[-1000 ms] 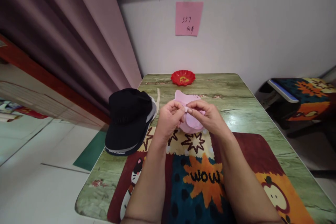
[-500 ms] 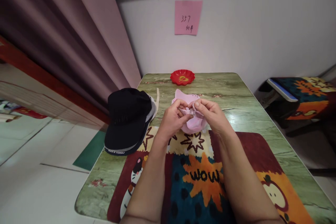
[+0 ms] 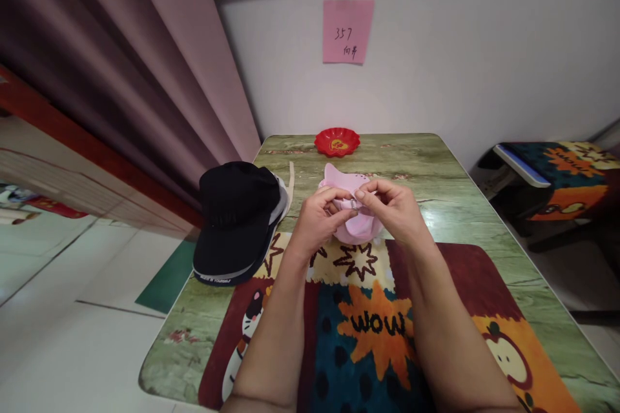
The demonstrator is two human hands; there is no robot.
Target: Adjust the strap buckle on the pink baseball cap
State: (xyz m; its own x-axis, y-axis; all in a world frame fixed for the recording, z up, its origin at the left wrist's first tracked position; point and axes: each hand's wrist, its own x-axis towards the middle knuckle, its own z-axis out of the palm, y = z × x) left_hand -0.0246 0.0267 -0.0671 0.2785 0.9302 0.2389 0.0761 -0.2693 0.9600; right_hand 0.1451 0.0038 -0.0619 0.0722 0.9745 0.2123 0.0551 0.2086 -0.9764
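Note:
A pink cap (image 3: 357, 227) rests on the table just beyond the patterned mat's far edge, partly covered by my hands. My left hand (image 3: 320, 216) pinches the cap's strap beside a small metal buckle (image 3: 353, 204). From the other side my right hand (image 3: 391, 208) pinches the strap between thumb and forefinger, close to the buckle. The strap's end is mostly hidden by the fingers. To the left of my hands lies a black cap (image 3: 237, 213) with a grey-edged brim and a pale strap (image 3: 291, 179) sticking up behind it.
A red scalloped dish (image 3: 338, 142) sits at the table's far edge, near the wall. The mat (image 3: 334, 329) covers the near part of the green wood-grain table (image 3: 174, 352). A curtain (image 3: 184, 45) hangs at left; a stool (image 3: 576, 174) stands right.
My right fingers have shifted slightly at the buckle, and the strap end between them is less visible. The left hand keeps its pinch. Both caps stay almost where they were.

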